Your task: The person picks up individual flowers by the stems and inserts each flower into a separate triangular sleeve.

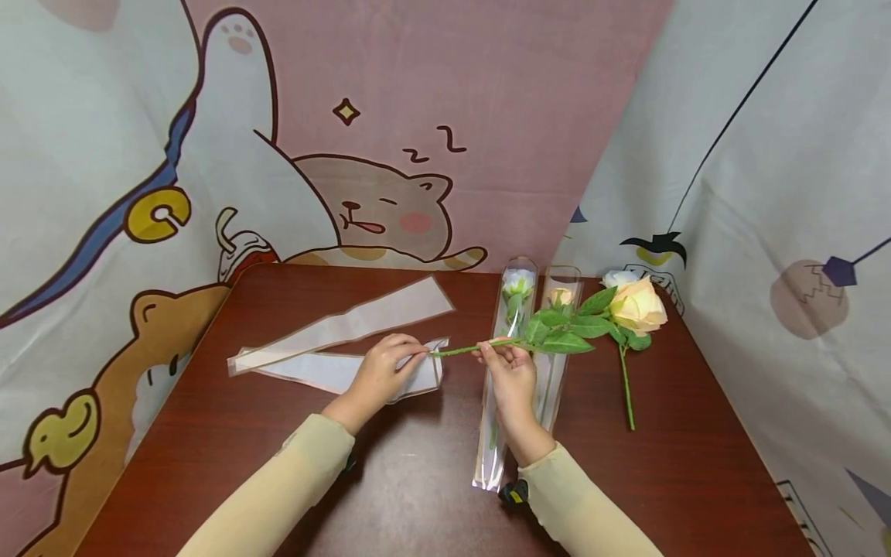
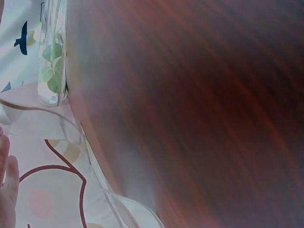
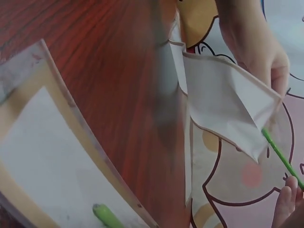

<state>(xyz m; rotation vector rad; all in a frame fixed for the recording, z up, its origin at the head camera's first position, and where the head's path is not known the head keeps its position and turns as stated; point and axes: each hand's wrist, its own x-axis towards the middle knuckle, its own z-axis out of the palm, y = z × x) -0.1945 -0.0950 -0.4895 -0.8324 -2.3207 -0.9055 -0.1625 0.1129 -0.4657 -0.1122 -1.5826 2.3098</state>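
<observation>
My right hand [image 1: 513, 379] pinches the green stem of a peach rose [image 1: 637, 306], which lies sideways with its bloom to the right. At the stem's cut end, my left hand [image 1: 386, 373] pinches the mouth of a clear, gold-edged flower sleeve [image 1: 327, 371]. From the right wrist view, the sleeve's mouth [image 3: 228, 99] gapes, with the stem tip [image 3: 267, 135] right at its edge. Fingertips [image 3: 287, 202] of the right hand grip the stem farther back. Only some left fingers [image 2: 9, 178] show in the left wrist view.
A second flat sleeve [image 1: 362, 313] lies behind the first. Right of centre lie a sleeved white rose [image 1: 518, 282] and a sleeved peach rose [image 1: 561, 296], partly under the right hand. A loose whitish rose [image 1: 618, 277] lies behind the peach bloom, its stem pointing toward me.
</observation>
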